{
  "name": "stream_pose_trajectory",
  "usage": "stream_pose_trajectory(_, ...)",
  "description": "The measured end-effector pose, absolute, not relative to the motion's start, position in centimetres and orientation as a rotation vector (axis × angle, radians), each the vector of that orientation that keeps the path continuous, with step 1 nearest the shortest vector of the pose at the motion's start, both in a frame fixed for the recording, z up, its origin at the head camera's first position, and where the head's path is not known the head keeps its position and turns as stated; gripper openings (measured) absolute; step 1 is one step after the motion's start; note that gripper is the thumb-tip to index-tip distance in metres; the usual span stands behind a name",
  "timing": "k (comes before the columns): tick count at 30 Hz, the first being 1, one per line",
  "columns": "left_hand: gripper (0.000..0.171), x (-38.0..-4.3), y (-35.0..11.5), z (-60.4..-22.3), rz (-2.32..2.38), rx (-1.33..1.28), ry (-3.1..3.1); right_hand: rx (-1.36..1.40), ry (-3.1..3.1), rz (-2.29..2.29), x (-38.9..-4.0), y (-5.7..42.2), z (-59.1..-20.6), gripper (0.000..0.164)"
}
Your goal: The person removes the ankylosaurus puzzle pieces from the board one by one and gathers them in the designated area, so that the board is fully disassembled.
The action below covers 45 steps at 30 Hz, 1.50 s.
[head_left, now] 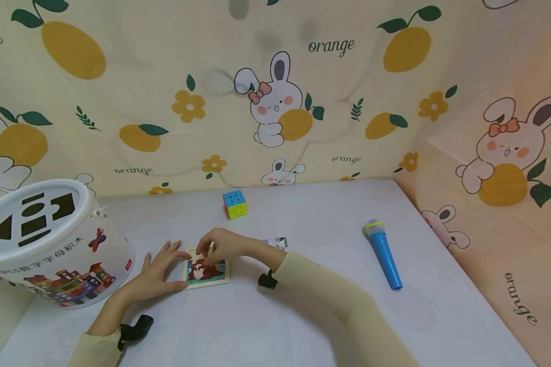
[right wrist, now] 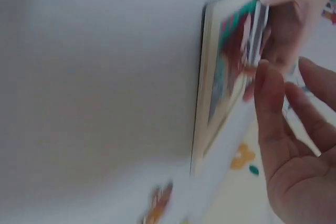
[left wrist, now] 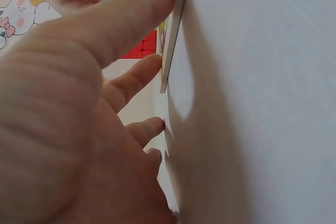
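A small jigsaw puzzle in a pale wooden frame (head_left: 206,273), with a brown animal in its picture, lies on the table. My left hand (head_left: 154,278) is at its left side, fingers spread, with the thumb (left wrist: 152,3) and index fingertip touching the frame's edge. Above the picture's upper part hovers my right hand (head_left: 224,244), bent down at the wrist. The right wrist view shows a gap between the right thumb (right wrist: 270,90) and the other fingers, with nothing visible in it. Part of the picture is hidden under this hand.
Loose puzzle pieces (head_left: 281,243) lie beyond my right forearm, which partly hides them. A colourful cube (head_left: 235,205) stands behind the puzzle. To the right lies a blue toy microphone (head_left: 385,257). A big white bucket (head_left: 73,255) with a shape-sorter lid stands at the left.
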<state>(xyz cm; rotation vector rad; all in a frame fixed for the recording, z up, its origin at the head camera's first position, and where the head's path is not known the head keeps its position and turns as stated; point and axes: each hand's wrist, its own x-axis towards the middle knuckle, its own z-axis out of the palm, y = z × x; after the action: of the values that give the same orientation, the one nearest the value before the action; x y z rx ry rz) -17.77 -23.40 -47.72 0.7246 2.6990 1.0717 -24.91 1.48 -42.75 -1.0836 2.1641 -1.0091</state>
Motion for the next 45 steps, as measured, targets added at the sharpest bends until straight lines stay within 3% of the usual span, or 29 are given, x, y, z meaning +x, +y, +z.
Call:
stream_pose_trajectory(12, 0.060, -17.7, -23.4, -47.6, 1.030, 0.703, 2.703, -0.846, 2.159, -1.200, -24.4, -0.7, -45.0, 0.025)
stream_pose_trajectory(23, 0.058, -17.8, -23.4, -47.7, 1.046, 0.700, 2.694, -0.874, 2.139, -1.200, -24.2, -1.1, -45.4, 0.029)
stream_pose_trajectory(45, 0.056, -17.9, -23.6, -48.0, 1.025, 0.731, 2.720, -0.929, 2.277, -1.035, -23.8, -1.8, -45.2, 0.021)
